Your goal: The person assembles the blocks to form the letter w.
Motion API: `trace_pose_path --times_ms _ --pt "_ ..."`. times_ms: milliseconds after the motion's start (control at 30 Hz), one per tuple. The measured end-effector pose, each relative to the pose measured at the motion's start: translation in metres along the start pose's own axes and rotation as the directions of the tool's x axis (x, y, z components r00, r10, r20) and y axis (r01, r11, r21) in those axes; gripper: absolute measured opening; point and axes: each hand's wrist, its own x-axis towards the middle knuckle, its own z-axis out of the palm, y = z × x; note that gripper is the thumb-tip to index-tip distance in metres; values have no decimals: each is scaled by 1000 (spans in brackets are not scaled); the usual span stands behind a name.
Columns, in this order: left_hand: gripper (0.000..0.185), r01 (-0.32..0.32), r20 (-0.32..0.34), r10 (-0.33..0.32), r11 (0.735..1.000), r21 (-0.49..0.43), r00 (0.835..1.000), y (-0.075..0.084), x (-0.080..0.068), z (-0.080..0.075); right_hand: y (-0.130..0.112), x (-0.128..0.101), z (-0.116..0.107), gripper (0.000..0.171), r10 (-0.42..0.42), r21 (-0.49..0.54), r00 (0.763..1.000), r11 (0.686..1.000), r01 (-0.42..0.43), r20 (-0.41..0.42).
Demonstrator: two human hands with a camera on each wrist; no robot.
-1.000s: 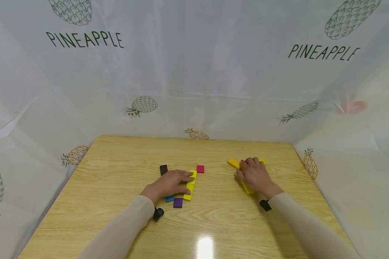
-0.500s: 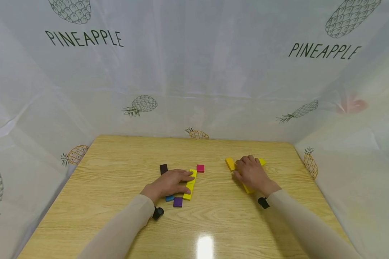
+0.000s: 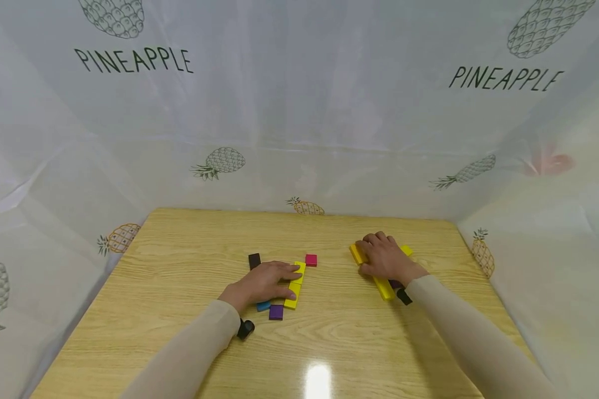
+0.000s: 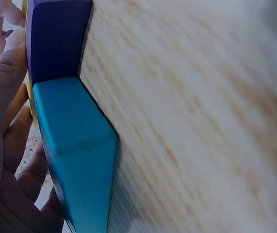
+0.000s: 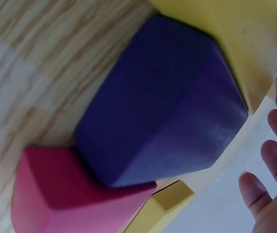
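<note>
My left hand (image 3: 267, 280) lies flat with straight fingers on a row of yellow blocks (image 3: 295, 285). A blue block (image 3: 263, 305) and a purple block (image 3: 276, 312) sit by its heel; the left wrist view shows the blue block (image 4: 75, 155) and purple block (image 4: 58, 39) close beside the palm (image 4: 2, 145). My right hand (image 3: 383, 258) rests on a cluster of yellow blocks (image 3: 383, 287). In the right wrist view a purple block (image 5: 162, 97), a magenta block (image 5: 65, 194) and a yellow block (image 5: 235, 34) lie under the wrist, with the fingers (image 5: 269, 194) relaxed.
A dark brown block (image 3: 254, 260) and a magenta block (image 3: 311, 260) lie on the wooden table (image 3: 179, 343) beyond the left hand. A white sheet printed with pineapples (image 3: 299, 111) walls the table on three sides.
My right hand has slid farther up the table and a little left over the yellow blocks, uncovering more of the long yellow one. The left hand has stayed put.
</note>
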Motion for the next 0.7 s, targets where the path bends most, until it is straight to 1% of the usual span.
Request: trace_pose_path --times_ms 167,367,533,700 --pt "57 2 3 -2 1000 4 1000 1 0 0 1 0 -1 61 -1 6 1000 1000 1 14" --pt "58 4 1 -4 1000 8 1000 1 0 0 0 0 1 62 -3 18 1000 1000 3 -2" --pt "57 4 -1 -4 1000 9 1000 0 0 1 -2 0 4 61 -14 14 999 1000 14 -41" --pt "57 5 -2 -5 1000 13 1000 -1 1 1 -12 1 4 60 -62 -12 995 998 62 -79"
